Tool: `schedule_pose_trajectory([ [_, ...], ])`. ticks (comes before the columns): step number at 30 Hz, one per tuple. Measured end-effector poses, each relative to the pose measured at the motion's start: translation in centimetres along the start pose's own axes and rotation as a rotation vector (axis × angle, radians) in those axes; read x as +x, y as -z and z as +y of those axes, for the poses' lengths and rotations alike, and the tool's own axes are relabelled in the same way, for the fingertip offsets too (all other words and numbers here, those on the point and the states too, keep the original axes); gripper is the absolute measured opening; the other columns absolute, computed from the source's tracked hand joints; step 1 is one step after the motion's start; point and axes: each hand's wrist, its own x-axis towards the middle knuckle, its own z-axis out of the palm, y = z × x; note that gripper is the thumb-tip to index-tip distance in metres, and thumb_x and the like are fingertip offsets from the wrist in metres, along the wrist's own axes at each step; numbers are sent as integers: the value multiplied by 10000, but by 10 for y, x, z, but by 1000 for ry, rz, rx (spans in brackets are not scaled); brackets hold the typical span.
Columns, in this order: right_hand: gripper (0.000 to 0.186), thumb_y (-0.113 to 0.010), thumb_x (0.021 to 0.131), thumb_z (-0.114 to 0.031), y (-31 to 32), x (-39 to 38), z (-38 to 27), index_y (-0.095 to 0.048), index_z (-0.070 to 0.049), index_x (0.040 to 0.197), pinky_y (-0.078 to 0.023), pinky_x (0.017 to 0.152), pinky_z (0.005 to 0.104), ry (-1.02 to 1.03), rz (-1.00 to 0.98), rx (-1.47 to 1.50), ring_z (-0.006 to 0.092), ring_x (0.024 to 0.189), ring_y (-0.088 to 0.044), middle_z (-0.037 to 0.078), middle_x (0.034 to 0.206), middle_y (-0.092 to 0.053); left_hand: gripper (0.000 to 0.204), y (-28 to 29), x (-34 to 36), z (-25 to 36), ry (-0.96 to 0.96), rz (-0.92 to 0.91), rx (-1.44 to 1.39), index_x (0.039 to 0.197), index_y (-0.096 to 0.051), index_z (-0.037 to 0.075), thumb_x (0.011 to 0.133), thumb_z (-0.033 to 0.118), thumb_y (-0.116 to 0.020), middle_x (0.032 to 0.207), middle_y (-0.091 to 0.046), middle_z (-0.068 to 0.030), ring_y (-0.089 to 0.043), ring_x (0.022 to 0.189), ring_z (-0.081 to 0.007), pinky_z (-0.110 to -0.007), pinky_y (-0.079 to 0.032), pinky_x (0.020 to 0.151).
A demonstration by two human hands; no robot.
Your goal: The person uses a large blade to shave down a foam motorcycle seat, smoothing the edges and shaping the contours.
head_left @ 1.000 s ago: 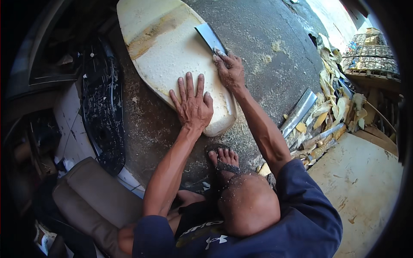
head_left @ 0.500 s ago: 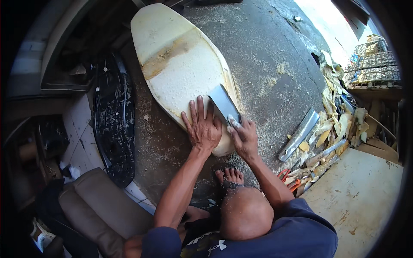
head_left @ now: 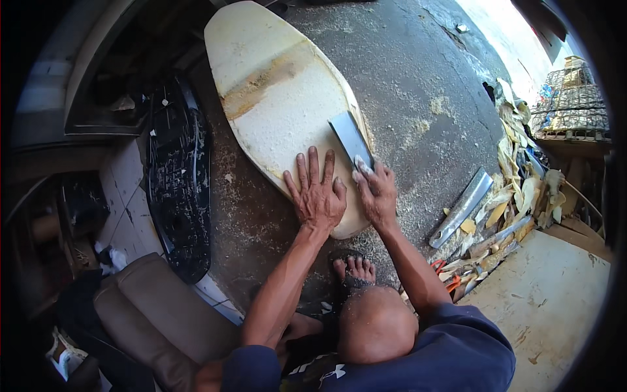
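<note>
A long cream foam seat pad point(head_left: 287, 111) lies lengthwise on the dark floor, with a brown-stained band across its upper part. My left hand point(head_left: 319, 199) rests flat on its near end, fingers spread. Along the pad's right edge, my right hand point(head_left: 380, 198) is wrapped round a wide, flat metal blade point(head_left: 351, 136). White material shows on the blade where my fingers hold it. The blade's broad end points away from me and lies against the foam's edge. My palm hides the rest of its grip end.
Foam crumbs dot the dark floor point(head_left: 418, 91). A curved metal piece point(head_left: 462, 208) lies to the right, beside heaped foam offcuts point(head_left: 516, 176) and a pale board point(head_left: 535, 294). On the left are a black plastic seat base point(head_left: 177, 183) and a brown cushion point(head_left: 170, 313).
My right hand and the blade have slid a short way forward along the pad's right edge. The left hand stays flat on the foam. The whole view has shifted slightly.
</note>
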Motion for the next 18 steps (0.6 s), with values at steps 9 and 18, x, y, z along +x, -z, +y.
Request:
schedule_pose_trajectory([
  [9, 347, -718, 954, -172, 0, -51, 2, -735, -100, 1293, -426, 1079, 447, 8, -62, -11, 370, 1194, -553, 174, 1353, -650, 628, -6, -6, -11, 38, -85, 11, 1607, -409, 215, 1000, 339, -509, 1717, -235, -138, -170, 1583, -420, -697, -68, 1223],
  [18, 359, -716, 955, -155, 20, -75, -2, -731, -101, 1309, -427, 1106, 430, -44, -128, -13, 372, 1210, -550, 180, 1405, -622, 672, -1, -10, -4, 31, -88, 10, 1621, -379, 219, 974, 341, -516, 1716, -234, -147, -158, 1586, -416, -687, -57, 1235],
])
